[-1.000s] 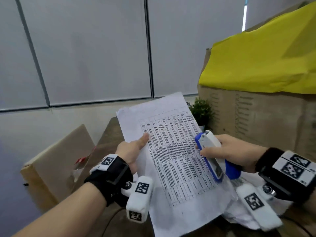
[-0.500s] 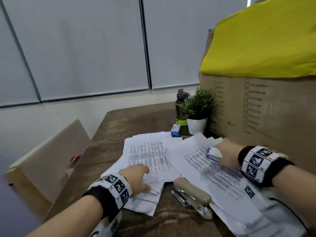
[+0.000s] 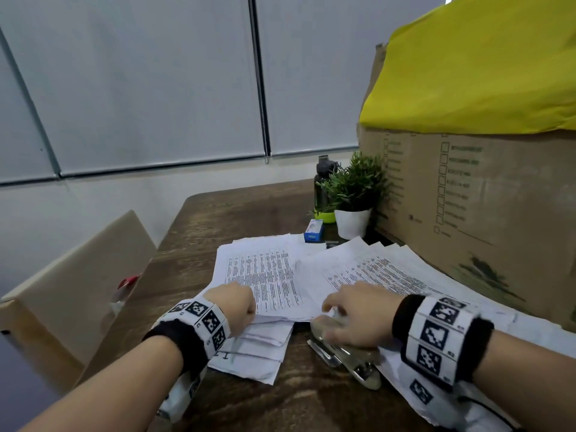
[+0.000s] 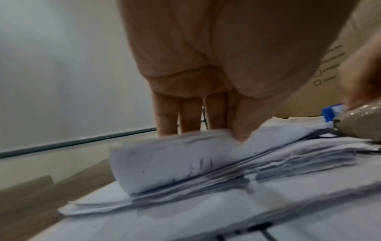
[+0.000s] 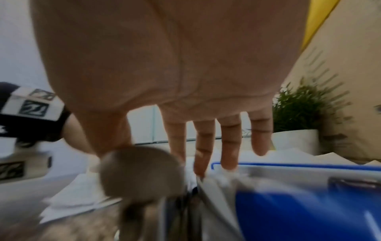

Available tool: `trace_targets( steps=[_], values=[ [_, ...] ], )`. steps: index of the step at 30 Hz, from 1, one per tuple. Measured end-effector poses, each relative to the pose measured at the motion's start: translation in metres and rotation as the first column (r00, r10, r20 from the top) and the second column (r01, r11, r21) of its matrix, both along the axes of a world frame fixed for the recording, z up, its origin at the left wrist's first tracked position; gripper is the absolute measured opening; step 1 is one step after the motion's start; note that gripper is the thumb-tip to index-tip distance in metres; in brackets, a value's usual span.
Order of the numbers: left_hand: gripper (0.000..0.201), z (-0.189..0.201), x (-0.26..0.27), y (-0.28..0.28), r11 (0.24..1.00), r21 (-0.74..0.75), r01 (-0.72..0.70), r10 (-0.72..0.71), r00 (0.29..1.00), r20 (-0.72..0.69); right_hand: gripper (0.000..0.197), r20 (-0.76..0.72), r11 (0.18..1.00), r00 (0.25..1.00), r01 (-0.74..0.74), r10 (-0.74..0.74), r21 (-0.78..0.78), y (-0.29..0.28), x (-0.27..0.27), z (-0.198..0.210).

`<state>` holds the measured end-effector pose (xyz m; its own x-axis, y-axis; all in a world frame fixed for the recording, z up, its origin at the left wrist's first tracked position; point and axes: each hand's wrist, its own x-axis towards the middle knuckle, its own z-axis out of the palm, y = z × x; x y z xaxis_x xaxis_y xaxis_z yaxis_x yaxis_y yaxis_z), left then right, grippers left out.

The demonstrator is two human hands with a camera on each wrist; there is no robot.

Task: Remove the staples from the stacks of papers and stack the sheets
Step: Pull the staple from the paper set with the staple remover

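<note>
Printed sheets lie in two loose piles on the wooden table point(image 3: 237, 213). My left hand point(image 3: 246, 311) pinches the near edge of the left paper pile point(image 3: 265, 275); in the left wrist view its thumb and fingers point(image 4: 206, 132) curl that paper edge point(image 4: 164, 163) upward. My right hand point(image 3: 349, 319) rests over the front of a beige stapler point(image 3: 355, 360), by the right paper pile point(image 3: 389, 275). In the right wrist view its fingers point(image 5: 206, 154) point straight down, thumb against the stapler point(image 5: 140, 171). The blue and white staple remover point(image 5: 288, 212) lies just beside it, under the palm.
A large cardboard box point(image 3: 483, 213) under a yellow cover point(image 3: 483, 73) walls off the right side. A potted plant point(image 3: 355, 188), a dark bottle point(image 3: 322, 182) and a small blue box point(image 3: 313, 230) stand behind the papers. A cardboard panel point(image 3: 78, 275) leans at the table's left.
The sheet held up a second ago is down on the left pile. My right hand has moved left from the right pile to the stapler. My left hand now grips the pile's near edge.
</note>
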<state>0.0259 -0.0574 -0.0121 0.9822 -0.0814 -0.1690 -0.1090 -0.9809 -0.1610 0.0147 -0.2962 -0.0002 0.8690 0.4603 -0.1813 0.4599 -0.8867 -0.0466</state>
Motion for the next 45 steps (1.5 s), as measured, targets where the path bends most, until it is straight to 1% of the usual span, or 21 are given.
trace_targets(
  steps=[2,4,7,8,10,11,14,18,19,21,22,25,28,30,32,33,36,38,41,44,45],
  values=[
    [0.023,0.007,-0.008,0.004,0.999,0.035,-0.007,0.006,0.999,0.042,0.059,-0.027,0.992,1.0,-0.003,0.0,-0.129,0.004,-0.011,-0.004],
    [0.019,0.014,-0.019,0.01,0.999,0.026,-0.037,0.035,0.997,0.072,0.054,-0.04,0.987,0.998,0.04,-0.046,-0.157,0.003,-0.01,-0.005],
    [0.019,0.025,-0.037,0.024,0.997,-0.015,-0.072,0.073,0.994,0.077,0.052,-0.125,0.993,0.985,0.115,-0.117,-0.024,0.0,0.0,-0.002],
    [0.019,0.027,-0.042,0.03,0.997,-0.025,-0.079,0.081,0.993,0.084,0.048,-0.104,0.993,0.987,0.121,-0.119,0.007,-0.003,0.003,0.0],
    [0.018,0.031,-0.051,0.04,0.995,-0.043,-0.09,0.093,0.991,0.096,0.037,-0.03,0.992,0.992,0.123,-0.124,-0.029,-0.01,0.009,0.002],
    [0.017,0.031,-0.055,0.043,0.994,-0.056,-0.094,0.099,0.991,0.094,0.038,-0.028,0.989,0.99,0.138,-0.139,-0.047,-0.015,0.011,0.001],
    [0.015,0.03,-0.06,0.048,0.988,-0.122,-0.095,0.104,0.992,0.07,0.055,-0.129,0.986,0.98,0.142,-0.151,-0.083,-0.025,0.013,-0.008],
    [0.02,0.027,-0.06,0.049,0.973,-0.217,-0.081,0.091,0.995,0.036,0.053,-0.094,0.985,0.98,0.171,-0.174,-0.035,-0.035,0.019,-0.011],
    [0.022,0.026,-0.061,0.05,0.97,-0.23,-0.077,0.086,0.996,0.03,0.051,-0.107,0.976,0.97,0.218,-0.218,-0.011,-0.038,0.023,-0.008],
    [0.02,0.027,-0.063,0.051,0.967,-0.247,-0.06,0.065,0.998,0.013,0.028,-0.145,0.948,0.943,0.311,-0.299,0.066,-0.046,0.031,-0.003],
    [0.017,0.028,-0.065,0.051,0.968,-0.246,-0.051,0.053,0.999,0.0,0.019,-0.136,0.938,0.936,0.337,-0.324,0.084,-0.05,0.034,-0.002],
    [0.013,0.029,-0.079,0.051,0.973,-0.231,-0.023,0.017,0.999,-0.029,0.034,0.002,0.902,0.908,0.417,-0.42,0.107,-0.058,0.044,-0.006],
    [0.014,0.029,-0.098,0.049,0.982,-0.189,0.013,-0.026,0.997,-0.068,0.03,0.107,0.93,0.929,0.336,-0.353,0.153,-0.048,0.034,-0.002],
    [0.015,0.032,-0.112,0.045,0.983,-0.179,0.032,-0.053,0.992,-0.117,0.041,0.123,0.966,0.959,0.258,-0.255,-0.008,-0.03,0.02,0.001],
    [0.016,0.035,-0.127,0.038,0.982,-0.181,0.063,-0.092,0.983,-0.159,0.051,0.158,0.965,0.973,0.193,-0.166,-0.18,-0.012,0.007,-0.003],
    [0.016,0.037,-0.134,0.034,0.98,-0.182,0.08,-0.111,0.979,-0.169,0.051,0.147,0.965,0.978,0.173,-0.145,-0.199,-0.008,0.004,-0.006],
    [0.017,0.04,-0.157,0.026,0.977,-0.174,0.12,-0.152,0.972,-0.18,0.047,0.042,0.978,0.978,0.204,-0.203,-0.031,-0.009,0.006,-0.01],
    [0.019,0.039,-0.167,0.025,0.976,-0.182,0.122,-0.156,0.971,-0.182,0.04,0.013,0.976,0.976,0.217,-0.217,0.032,-0.016,0.009,-0.012],
    [0.021,0.037,-0.173,0.031,0.97,-0.221,0.098,-0.14,0.973,-0.183,0.019,0.058,0.979,0.978,0.202,-0.201,-0.024,-0.027,0.012,-0.02],
    [0.023,0.035,-0.169,0.039,0.956,-0.287,0.066,-0.128,0.971,-0.203,0.028,0.076,0.967,0.966,0.251,-0.248,-0.043,-0.035,0.015,-0.023],
    [0.023,0.035,-0.166,0.042,0.949,-0.307,0.066,-0.134,0.97,-0.205,0.023,0.083,0.963,0.96,0.268,-0.266,-0.008,-0.037,0.016,-0.021]
  ],
)
